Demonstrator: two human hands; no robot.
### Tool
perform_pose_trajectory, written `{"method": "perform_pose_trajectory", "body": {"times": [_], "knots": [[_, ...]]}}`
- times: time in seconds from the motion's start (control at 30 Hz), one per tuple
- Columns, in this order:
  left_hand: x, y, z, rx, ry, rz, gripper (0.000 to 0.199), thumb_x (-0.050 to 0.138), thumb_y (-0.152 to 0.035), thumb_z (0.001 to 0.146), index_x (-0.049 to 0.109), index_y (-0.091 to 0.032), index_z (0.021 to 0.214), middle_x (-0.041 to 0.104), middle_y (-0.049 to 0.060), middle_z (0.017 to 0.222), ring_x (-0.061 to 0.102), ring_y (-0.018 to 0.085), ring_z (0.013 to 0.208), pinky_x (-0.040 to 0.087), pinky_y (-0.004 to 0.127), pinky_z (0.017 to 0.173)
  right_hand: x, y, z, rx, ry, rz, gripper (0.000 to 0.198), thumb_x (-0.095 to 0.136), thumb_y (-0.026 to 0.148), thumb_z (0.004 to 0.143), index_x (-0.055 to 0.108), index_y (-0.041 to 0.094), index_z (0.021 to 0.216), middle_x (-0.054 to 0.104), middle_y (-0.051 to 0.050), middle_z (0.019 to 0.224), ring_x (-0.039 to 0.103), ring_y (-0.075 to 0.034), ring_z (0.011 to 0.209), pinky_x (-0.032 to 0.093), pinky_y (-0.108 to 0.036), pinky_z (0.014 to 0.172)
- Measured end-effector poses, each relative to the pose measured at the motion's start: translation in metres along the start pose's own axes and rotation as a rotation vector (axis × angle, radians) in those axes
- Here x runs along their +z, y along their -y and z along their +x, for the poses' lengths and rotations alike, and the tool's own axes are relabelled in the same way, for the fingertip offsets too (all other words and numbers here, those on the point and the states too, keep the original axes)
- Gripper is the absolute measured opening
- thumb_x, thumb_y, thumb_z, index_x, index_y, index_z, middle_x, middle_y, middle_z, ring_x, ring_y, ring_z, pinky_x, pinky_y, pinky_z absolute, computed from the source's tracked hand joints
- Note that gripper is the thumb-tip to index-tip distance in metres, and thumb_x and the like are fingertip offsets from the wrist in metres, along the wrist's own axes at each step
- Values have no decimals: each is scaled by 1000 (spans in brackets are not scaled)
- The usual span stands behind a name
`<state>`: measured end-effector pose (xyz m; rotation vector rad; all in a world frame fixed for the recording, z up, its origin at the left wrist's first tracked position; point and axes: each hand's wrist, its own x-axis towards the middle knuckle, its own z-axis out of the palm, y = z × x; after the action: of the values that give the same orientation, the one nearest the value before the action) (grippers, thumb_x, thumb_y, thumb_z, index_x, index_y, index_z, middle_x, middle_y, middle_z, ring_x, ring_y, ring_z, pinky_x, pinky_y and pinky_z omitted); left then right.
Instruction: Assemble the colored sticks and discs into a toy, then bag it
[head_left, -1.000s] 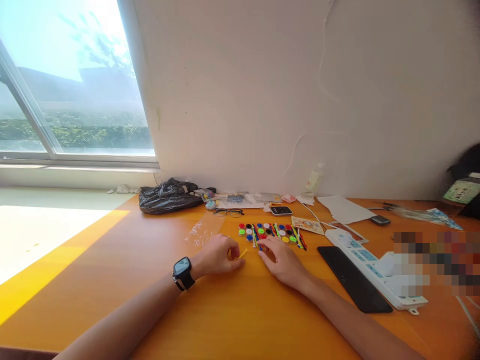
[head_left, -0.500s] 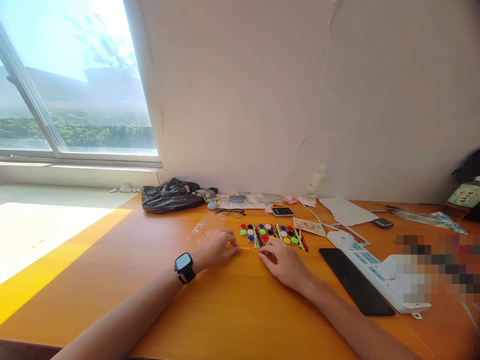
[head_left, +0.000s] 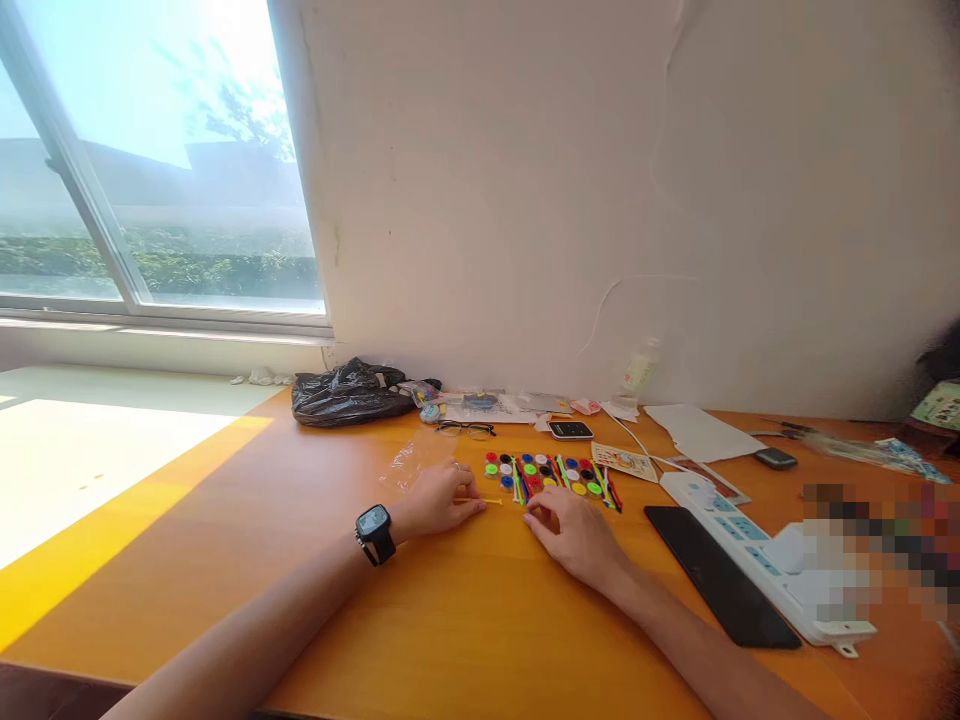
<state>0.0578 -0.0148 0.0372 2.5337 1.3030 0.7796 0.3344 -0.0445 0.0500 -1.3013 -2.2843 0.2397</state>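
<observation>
My left hand rests low over the table, with thumb and fingertips closed on a thin yellow plastic stick. The stick's knobbed end points right, toward my other hand. My right hand is curled on the tabletop, with a small gap between thumb and index tips and nothing visible in them. Just beyond it lie small round coloured pieces in groups, with thin coloured sticks between them. My right fingers partly hide the nearest of these.
A clear plastic wrapper lies beyond my left hand. Glasses, a small black-faced device and a printed card lie farther back. To the right are a black phone-like slab and a white power strip. A black bag sits back left.
The view has shifted slightly, moving everything a little right and down. The yellow stick lies across my left fingertips, its knobbed end farther from my right hand. My right hand keeps nearly the same pose.
</observation>
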Motion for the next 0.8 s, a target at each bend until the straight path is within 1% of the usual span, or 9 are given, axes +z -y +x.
{"method": "perform_pose_trajectory", "body": {"times": [0.03,0.1,0.2,0.3,0.37,0.47,0.6,0.7,0.8], "knots": [[0,-2,0,22,-9,37,27,70,-38,93,64,-20,74,60,1,67,54,16,67,34,28,62,0,0,0,-1,-2,0,18,60,28,95,76,21,98,73,-6,94,66,-23,90,47,-34,81],[0,-4,-1,40,-26,33,25,70,-36,92,63,-20,75,60,1,67,55,16,66,35,29,62,0,-1,0,-7,2,-4,20,61,28,95,77,21,105,73,-7,98,67,-24,94,47,-33,83],[-1,-5,-2,64,-31,47,23,70,-34,92,62,-20,76,61,1,68,55,16,66,36,29,63,0,0,0,-6,11,-9,19,59,29,96,77,22,98,72,-6,92,66,-23,90,46,-33,80],[-4,-5,-2,57,-25,23,23,67,-36,95,64,-21,78,64,1,72,57,16,67,38,29,63,-2,1,1,8,6,7,19,58,28,96,75,22,92,71,-5,88,65,-22,85,44,-31,76],[-6,-6,-3,41,-37,6,23,63,-36,98,64,-21,82,66,1,75,58,16,70,39,30,65,-1,1,1,8,6,9,17,58,28,96,74,22,93,71,-4,86,64,-21,82,43,-31,74],[-10,-9,-3,34,-72,6,23,51,-31,104,64,-21,88,68,2,81,61,18,76,43,31,70,0,0,0,9,8,-7,15,60,27,94,74,22,92,70,-3,84,63,-21,80,41,-30,72],[-9,-12,-3,82,-107,18,25,41,-30,109,64,-22,102,70,5,97,62,21,88,48,34,81,1,0,0,63,-2,-32,11,63,27,92,68,21,84,69,-2,80,62,-19,75,38,-29,69],[-4,-15,-2,162,-118,50,24,43,-31,108,64,-24,117,70,7,113,61,24,101,49,40,94,1,1,0,90,-5,-61,13,64,28,91,65,21,80,69,-1,78,60,-18,72,35,-28,66],[0,-22,-3,220,-94,87,32,45,-29,106,57,-27,136,66,7,133,57,27,119,46,47,106,1,2,-1,110,0,-79,14,64,26,91,65,20,78,69,-2,77,61,-18,71,34,-28,65]]}}
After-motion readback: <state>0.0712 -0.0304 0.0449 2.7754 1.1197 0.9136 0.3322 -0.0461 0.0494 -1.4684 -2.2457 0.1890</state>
